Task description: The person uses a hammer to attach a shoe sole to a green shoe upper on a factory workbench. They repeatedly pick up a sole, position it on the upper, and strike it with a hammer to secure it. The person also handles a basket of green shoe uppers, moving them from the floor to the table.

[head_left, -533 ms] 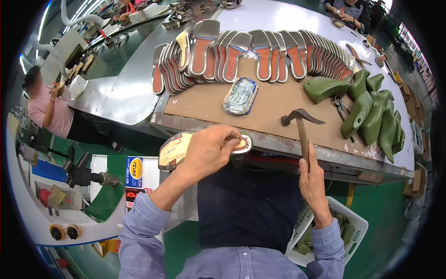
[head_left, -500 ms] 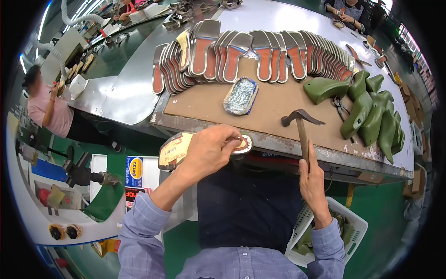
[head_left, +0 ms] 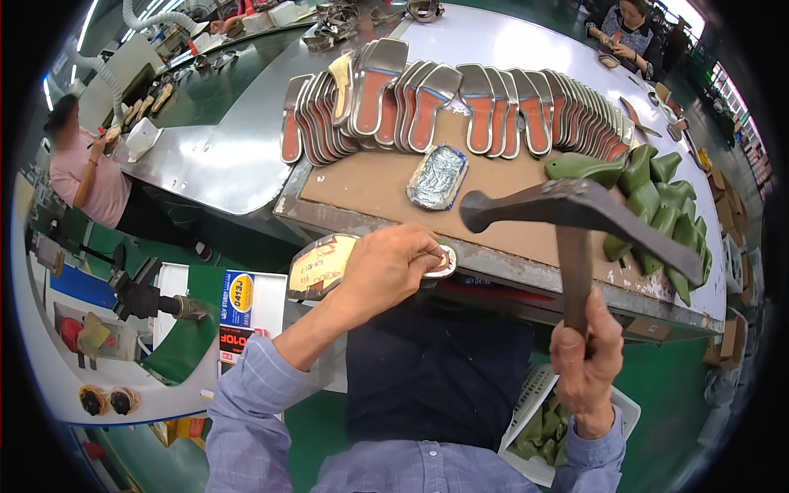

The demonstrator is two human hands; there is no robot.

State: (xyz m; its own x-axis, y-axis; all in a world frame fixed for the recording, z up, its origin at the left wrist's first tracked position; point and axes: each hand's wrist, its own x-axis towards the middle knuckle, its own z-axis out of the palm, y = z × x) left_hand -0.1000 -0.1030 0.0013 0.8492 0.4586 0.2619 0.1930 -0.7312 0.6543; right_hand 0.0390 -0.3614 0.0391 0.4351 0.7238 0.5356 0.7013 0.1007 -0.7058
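My right hand [head_left: 588, 353] is wrapped round the wooden handle of a hammer [head_left: 574, 246]. Its dark metal head is raised high and looks large, close to the camera. At the bench's front edge lies a shoe part [head_left: 323, 267] with a pale yellow sole face and a dark rim. My left hand [head_left: 390, 267] rests over its middle, thumb and fingers pinched together beside the rounded, white-edged end [head_left: 446, 261]. Whatever is between those fingertips is too small or hidden to make out. An oval dish [head_left: 437, 177] of small shiny pieces sits on the bench beyond.
A long row of insoles [head_left: 493, 111] with reddish faces stands across the bench [head_left: 362, 185]. Green shoe lasts [head_left: 649, 201] are piled at the right. More fill a white basket [head_left: 542, 427] below. Small boxes [head_left: 238, 300] lie at left. Two people work farther off.
My right hand has lifted the hammer up toward the camera and moved slightly right. My left hand keeps its place on the shoe part, its fingers lower over the end. The view has shifted a little.
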